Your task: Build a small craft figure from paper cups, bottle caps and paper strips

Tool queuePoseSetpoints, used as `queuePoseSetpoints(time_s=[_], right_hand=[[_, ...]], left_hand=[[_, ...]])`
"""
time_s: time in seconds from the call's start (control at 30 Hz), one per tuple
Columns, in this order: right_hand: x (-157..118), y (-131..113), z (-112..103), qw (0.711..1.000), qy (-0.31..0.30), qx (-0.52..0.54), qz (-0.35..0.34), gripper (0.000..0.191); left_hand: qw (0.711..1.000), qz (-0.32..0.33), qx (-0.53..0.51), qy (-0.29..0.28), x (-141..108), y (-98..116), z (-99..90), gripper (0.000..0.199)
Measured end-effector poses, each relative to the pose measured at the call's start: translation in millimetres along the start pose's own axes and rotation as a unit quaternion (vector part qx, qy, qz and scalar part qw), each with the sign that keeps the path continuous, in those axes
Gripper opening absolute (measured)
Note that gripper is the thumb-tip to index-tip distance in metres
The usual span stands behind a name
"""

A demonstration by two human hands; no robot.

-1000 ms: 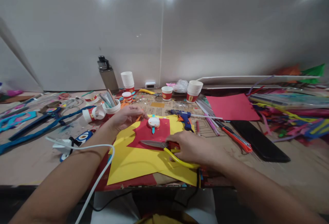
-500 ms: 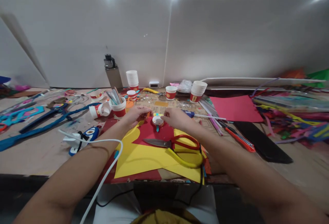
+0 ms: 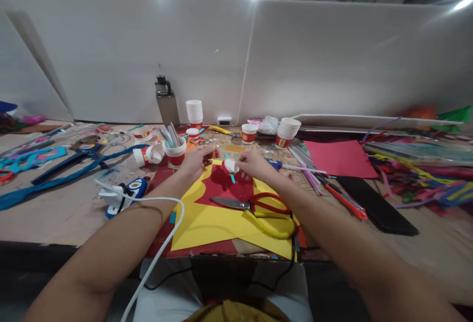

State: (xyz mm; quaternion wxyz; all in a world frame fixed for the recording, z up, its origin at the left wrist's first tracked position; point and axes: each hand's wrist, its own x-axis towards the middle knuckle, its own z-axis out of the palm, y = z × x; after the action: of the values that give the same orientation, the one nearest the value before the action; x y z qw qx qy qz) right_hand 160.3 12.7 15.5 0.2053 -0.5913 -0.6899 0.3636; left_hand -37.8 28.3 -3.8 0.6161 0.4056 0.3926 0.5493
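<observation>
My right hand [image 3: 254, 164] pinches the edge of a small white and red paper cup piece [image 3: 231, 166] with teal strips on it. To its left, my left hand [image 3: 197, 162] has its fingers closed on a small orange strip [image 3: 214, 154]. Beneath the cup piece lies red paper [image 3: 221, 187] with a curved cut edge, on top of yellow paper [image 3: 207, 228]. Scissors [image 3: 254, 206] with a red and a yellow handle rest across both sheets, nearer to me than my hands.
A cup of markers [image 3: 173, 150] stands left of my left hand. Stacked cups [image 3: 287, 132], a cutter [image 3: 345, 201] and a black slab [image 3: 377, 206] lie rightward. A white cable [image 3: 177, 200] crosses my left forearm. A bottle [image 3: 167, 103] stands behind.
The cup piece has tilted, its opening now facing more toward my right hand. My left hand has drawn slightly away from it with the orange strip. The view has shifted a little.
</observation>
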Motion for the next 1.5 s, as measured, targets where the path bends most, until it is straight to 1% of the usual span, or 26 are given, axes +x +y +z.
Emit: queuePoseSetpoints(time_s=[0.07, 0.13, 0.2, 0.27, 0.33, 0.4, 0.5, 0.6, 0.73, 0.8, 0.87, 0.93, 1.0, 1.07, 1.1, 1.17, 1.2, 1.23, 1.3, 1.33, 1.4, 1.43, 1.5], right_hand=[[-5, 2, -2, 0.998, -0.013, 0.066, -0.018, 0.011], [-13, 4, -2, 0.992, -0.043, 0.113, -0.034, 0.013], [-21, 5, -2, 0.985, -0.083, 0.147, -0.046, 0.015], [-25, 6, -3, 0.978, -0.099, 0.173, -0.053, 0.018], [-26, 7, -5, 0.977, -0.077, 0.194, -0.053, 0.019], [-25, 8, -10, 0.978, -0.026, 0.201, -0.044, 0.019], [-28, 8, -18, 0.980, 0.050, 0.193, -0.019, 0.018], [-37, 5, -24, 0.981, 0.093, 0.170, -0.003, 0.017], [-42, 1, -26, 0.987, 0.127, 0.098, 0.003, 0.017], [-40, 3, -23, 0.989, 0.122, 0.085, -0.003, 0.016], [-36, 7, -19, 0.990, 0.112, 0.085, -0.010, 0.014], [-34, 11, -16, 0.990, 0.107, 0.087, -0.011, 0.012], [-35, 12, -14, 0.990, 0.119, 0.079, -0.021, 0.010], [-38, 11, -13, 0.984, 0.168, 0.033, -0.054, 0.010], [-40, 9, -13, 0.976, 0.202, -0.004, -0.076, 0.011], [-45, 6, -11, 0.954, 0.265, -0.085, -0.116, 0.010], [-47, 5, -10, 0.942, 0.283, -0.121, -0.133, 0.009], [-49, 4, -8, 0.932, 0.292, -0.150, -0.150, 0.009], [-52, 2, -5, 0.917, 0.290, -0.191, -0.196, 0.010], [-54, 1, -4, 0.911, 0.285, -0.199, -0.222, 0.011], [-58, -1, -5, 0.906, 0.281, -0.181, -0.260, 0.015], [-61, -3, -7, 0.908, 0.283, -0.159, -0.265, 0.018], [-65, -6, -15, 0.915, 0.294, -0.117, -0.249, 0.025]], left_hand=[[0.999, 0.010, -0.033, 0.011, 2, 3, -2.3, 0.020], [0.999, 0.008, -0.045, 0.015, 4, 3, -4.2, 0.018], [1.000, -0.012, -0.024, 0.005, 5, 2, -5.0, 0.017], [0.999, -0.041, 0.013, -0.011, 4, -1, -4.9, 0.018], [0.997, -0.065, 0.042, -0.029, 3, -4, -4.0, 0.019], [0.995, -0.076, 0.056, -0.042, 2, -5, -2.7, 0.021], [0.991, -0.094, 0.077, -0.054, -2, -5, 0.5, 0.025], [0.983, -0.115, 0.117, -0.082, -7, -4, 6.0, 0.028], [0.963, -0.111, 0.188, -0.160, -13, -8, 16.0, 0.030], [0.949, -0.112, 0.241, -0.168, -16, -12, 20.3, 0.028], [0.936, -0.109, 0.294, -0.159, -17, -15, 22.9, 0.024], [0.934, -0.085, 0.318, -0.137, -17, -16, 23.6, 0.024], [0.943, -0.047, 0.313, -0.102, -18, -14, 23.0, 0.026], [0.956, -0.016, 0.283, -0.078, -19, -11, 22.8, 0.033], [0.961, -0.007, 0.262, -0.084, -20, -9, 23.2, 0.038], [0.966, 0.007, 0.230, -0.122, -24, -5, 25.5, 0.046], [0.962, 0.017, 0.230, -0.145, -27, -4, 27.2, 0.046], [0.955, 0.031, 0.251, -0.158, -30, -2, 29.0, 0.044], [0.937, 0.065, 0.304, -0.161, -36, -1, 32.5, 0.035], [0.931, 0.092, 0.319, -0.151, -39, 0, 33.7, 0.031], [0.922, 0.145, 0.342, -0.112, -42, 2, 35.1, 0.022], [0.917, 0.170, 0.350, -0.089, -43, 4, 35.1, 0.019], [0.907, 0.211, 0.361, -0.048, -43, 8, 34.4, 0.015]])
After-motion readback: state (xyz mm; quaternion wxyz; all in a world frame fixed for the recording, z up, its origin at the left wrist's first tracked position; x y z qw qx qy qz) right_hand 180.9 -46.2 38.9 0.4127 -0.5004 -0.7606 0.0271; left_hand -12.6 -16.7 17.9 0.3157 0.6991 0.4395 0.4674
